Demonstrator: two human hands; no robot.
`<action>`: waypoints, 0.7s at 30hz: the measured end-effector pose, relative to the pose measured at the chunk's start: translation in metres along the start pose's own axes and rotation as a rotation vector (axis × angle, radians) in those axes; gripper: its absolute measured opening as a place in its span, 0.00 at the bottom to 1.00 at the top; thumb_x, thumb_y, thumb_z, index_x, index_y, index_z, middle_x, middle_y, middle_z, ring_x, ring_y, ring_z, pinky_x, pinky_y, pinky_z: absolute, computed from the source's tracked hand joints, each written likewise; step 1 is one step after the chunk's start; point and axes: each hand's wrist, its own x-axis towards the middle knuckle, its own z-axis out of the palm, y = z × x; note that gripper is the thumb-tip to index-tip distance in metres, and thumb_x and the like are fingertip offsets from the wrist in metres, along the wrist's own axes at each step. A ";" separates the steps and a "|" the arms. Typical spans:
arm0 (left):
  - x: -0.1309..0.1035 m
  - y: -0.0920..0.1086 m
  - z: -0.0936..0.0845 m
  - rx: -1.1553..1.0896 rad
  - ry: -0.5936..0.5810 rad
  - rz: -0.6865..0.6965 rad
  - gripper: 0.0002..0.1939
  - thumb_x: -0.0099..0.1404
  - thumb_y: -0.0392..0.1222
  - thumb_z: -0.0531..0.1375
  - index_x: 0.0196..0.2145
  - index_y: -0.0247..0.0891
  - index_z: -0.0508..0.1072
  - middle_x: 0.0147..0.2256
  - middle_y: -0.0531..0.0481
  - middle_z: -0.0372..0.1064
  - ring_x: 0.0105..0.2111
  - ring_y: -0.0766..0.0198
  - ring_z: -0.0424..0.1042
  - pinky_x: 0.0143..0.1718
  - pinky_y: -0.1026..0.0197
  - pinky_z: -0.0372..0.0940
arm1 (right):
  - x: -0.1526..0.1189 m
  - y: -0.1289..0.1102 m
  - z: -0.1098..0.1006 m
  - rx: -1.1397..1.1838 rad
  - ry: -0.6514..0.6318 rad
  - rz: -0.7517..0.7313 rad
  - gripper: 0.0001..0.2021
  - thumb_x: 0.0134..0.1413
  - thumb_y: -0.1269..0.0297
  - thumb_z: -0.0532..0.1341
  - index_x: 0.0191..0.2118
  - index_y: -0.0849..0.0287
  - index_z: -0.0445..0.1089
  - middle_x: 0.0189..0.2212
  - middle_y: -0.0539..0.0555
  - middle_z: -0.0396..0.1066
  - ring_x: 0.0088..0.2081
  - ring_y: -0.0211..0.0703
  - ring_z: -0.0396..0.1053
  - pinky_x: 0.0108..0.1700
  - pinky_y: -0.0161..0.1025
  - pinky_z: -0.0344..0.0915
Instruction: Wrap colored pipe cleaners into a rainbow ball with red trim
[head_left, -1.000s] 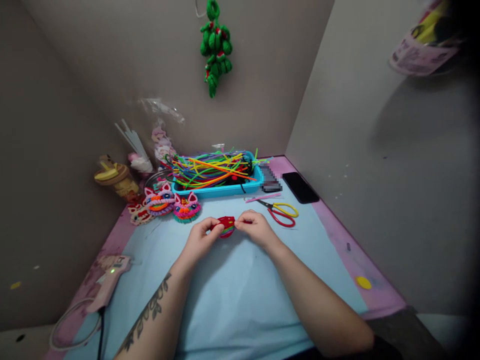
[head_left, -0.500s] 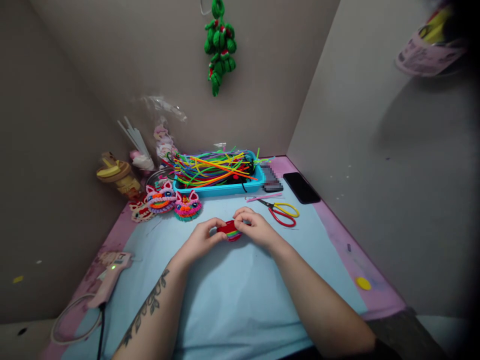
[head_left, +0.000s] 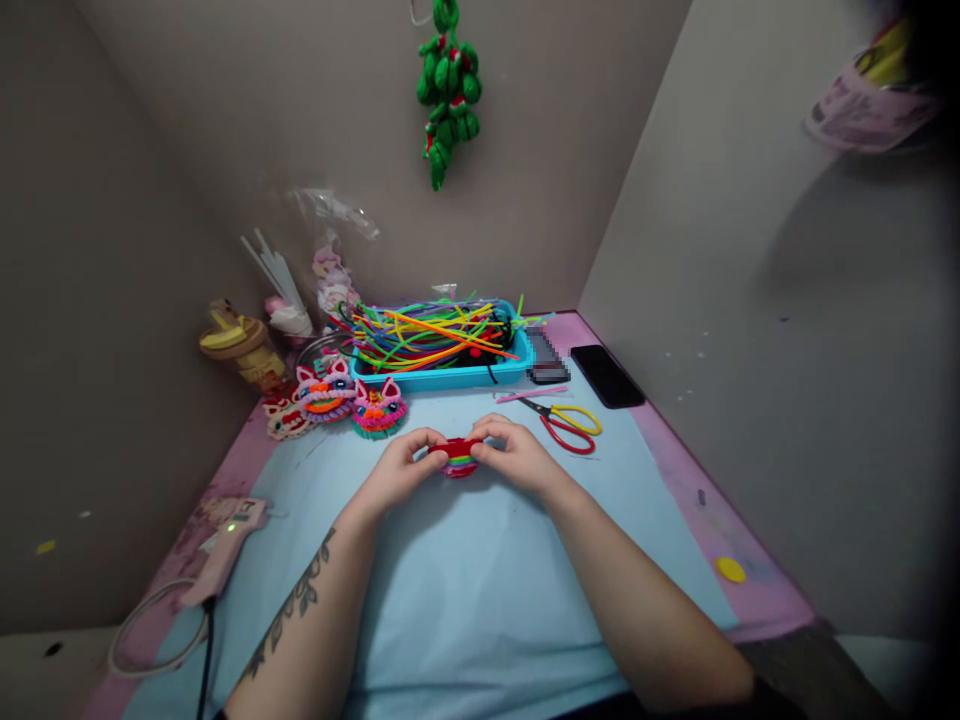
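A small red piece with rainbow stripes (head_left: 459, 460) is held between both hands above the light blue cloth (head_left: 480, 590). My left hand (head_left: 405, 465) pinches its left end between thumb and fingers. At its right end, my right hand (head_left: 514, 455) grips it the same way. Scissors (head_left: 559, 424) with one red and one yellow handle lie to the right of my right hand. Behind my hands stands a blue tray (head_left: 442, 379) full of colourful fuzzy stems (head_left: 435, 335). Colourful animal-face pieces (head_left: 379, 408) sit to the left of the tray front.
A pink glue gun (head_left: 229, 550) with a lit green light and a cable lies at the left. A black phone (head_left: 607, 377) rests at the right, near a yellow disc (head_left: 730, 570). Green decorations (head_left: 450, 95) hang on the back wall.
The striped piece has turned slightly and looks more level, with its stripes facing me. My left thumb and fingers have shifted a little on its end. The whole view has moved slightly.
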 end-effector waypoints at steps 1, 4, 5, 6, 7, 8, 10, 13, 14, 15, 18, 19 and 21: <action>0.000 0.001 0.000 0.000 0.007 0.002 0.12 0.57 0.48 0.61 0.31 0.35 0.72 0.30 0.50 0.71 0.31 0.63 0.68 0.37 0.63 0.61 | 0.000 -0.001 0.001 -0.006 0.011 0.012 0.05 0.50 0.64 0.62 0.31 0.58 0.73 0.34 0.53 0.67 0.40 0.44 0.66 0.45 0.42 0.60; -0.001 0.004 0.001 0.010 0.009 0.011 0.11 0.57 0.47 0.61 0.30 0.35 0.72 0.30 0.50 0.71 0.31 0.63 0.68 0.37 0.62 0.60 | 0.000 -0.001 0.002 -0.037 0.010 0.049 0.05 0.49 0.64 0.62 0.28 0.59 0.71 0.31 0.52 0.66 0.37 0.43 0.65 0.41 0.40 0.60; -0.001 0.005 0.001 0.010 0.006 0.012 0.11 0.57 0.47 0.61 0.30 0.35 0.72 0.29 0.50 0.71 0.31 0.63 0.67 0.37 0.62 0.60 | 0.000 0.000 0.003 -0.047 0.002 0.054 0.05 0.49 0.64 0.62 0.28 0.59 0.71 0.31 0.52 0.66 0.37 0.43 0.65 0.40 0.39 0.60; -0.001 0.006 0.001 0.009 0.001 0.013 0.11 0.57 0.47 0.61 0.30 0.35 0.72 0.29 0.50 0.71 0.31 0.63 0.67 0.37 0.62 0.60 | 0.000 0.001 0.003 -0.054 -0.005 0.053 0.04 0.49 0.64 0.62 0.27 0.59 0.70 0.30 0.51 0.67 0.37 0.43 0.65 0.40 0.40 0.60; -0.001 0.006 0.000 0.006 -0.003 0.012 0.10 0.57 0.46 0.61 0.30 0.35 0.71 0.29 0.50 0.71 0.31 0.63 0.67 0.37 0.63 0.60 | 0.000 0.002 0.004 -0.057 -0.012 0.045 0.04 0.49 0.65 0.61 0.27 0.58 0.70 0.30 0.51 0.67 0.37 0.43 0.65 0.41 0.40 0.60; -0.001 0.006 0.000 0.003 -0.010 0.009 0.10 0.57 0.46 0.61 0.29 0.35 0.71 0.29 0.51 0.71 0.31 0.63 0.67 0.36 0.63 0.60 | 0.001 0.004 0.004 -0.058 -0.019 0.034 0.04 0.49 0.66 0.61 0.26 0.58 0.69 0.30 0.51 0.67 0.37 0.43 0.65 0.42 0.40 0.59; 0.000 0.005 -0.001 -0.004 -0.023 -0.005 0.11 0.56 0.46 0.62 0.29 0.35 0.71 0.28 0.51 0.70 0.30 0.63 0.66 0.35 0.63 0.59 | 0.001 0.006 0.005 -0.057 -0.029 0.008 0.03 0.48 0.68 0.61 0.26 0.58 0.69 0.30 0.51 0.67 0.38 0.43 0.65 0.43 0.41 0.59; 0.000 0.001 -0.001 -0.026 -0.039 -0.027 0.11 0.55 0.47 0.63 0.28 0.34 0.72 0.27 0.51 0.69 0.29 0.64 0.65 0.34 0.64 0.58 | 0.000 0.006 0.005 -0.047 -0.042 -0.022 0.04 0.48 0.69 0.60 0.25 0.58 0.69 0.30 0.52 0.68 0.38 0.44 0.64 0.43 0.41 0.59; 0.001 0.000 -0.002 -0.041 -0.042 -0.033 0.12 0.55 0.47 0.63 0.28 0.34 0.72 0.27 0.51 0.69 0.29 0.64 0.65 0.33 0.64 0.58 | 0.000 0.005 0.005 -0.038 -0.046 -0.026 0.04 0.48 0.69 0.61 0.25 0.58 0.69 0.30 0.52 0.67 0.38 0.44 0.64 0.43 0.41 0.59; 0.001 -0.001 -0.002 -0.063 -0.043 -0.039 0.12 0.55 0.47 0.64 0.28 0.34 0.72 0.27 0.51 0.69 0.29 0.65 0.65 0.33 0.64 0.58 | 0.000 0.004 0.005 -0.025 -0.048 -0.023 0.05 0.48 0.68 0.61 0.24 0.59 0.69 0.30 0.52 0.67 0.38 0.44 0.64 0.43 0.41 0.59; 0.001 -0.005 -0.001 -0.174 -0.041 -0.054 0.12 0.55 0.47 0.65 0.29 0.34 0.72 0.26 0.52 0.69 0.27 0.67 0.65 0.31 0.65 0.58 | -0.001 0.000 0.004 0.062 -0.045 0.030 0.03 0.49 0.66 0.62 0.28 0.59 0.71 0.30 0.51 0.68 0.36 0.43 0.66 0.41 0.40 0.61; 0.001 -0.006 0.000 -0.225 -0.034 -0.055 0.12 0.55 0.47 0.65 0.29 0.34 0.72 0.26 0.52 0.68 0.27 0.67 0.65 0.31 0.65 0.58 | -0.001 -0.001 0.004 0.112 -0.040 0.046 0.04 0.48 0.65 0.63 0.31 0.58 0.72 0.32 0.51 0.69 0.37 0.42 0.67 0.42 0.40 0.61; 0.002 -0.007 0.002 -0.332 -0.006 -0.050 0.12 0.54 0.46 0.66 0.30 0.34 0.72 0.26 0.52 0.69 0.26 0.68 0.65 0.30 0.66 0.58 | -0.002 -0.002 0.005 0.210 -0.026 0.057 0.10 0.47 0.64 0.64 0.38 0.57 0.72 0.35 0.51 0.71 0.39 0.42 0.68 0.44 0.40 0.62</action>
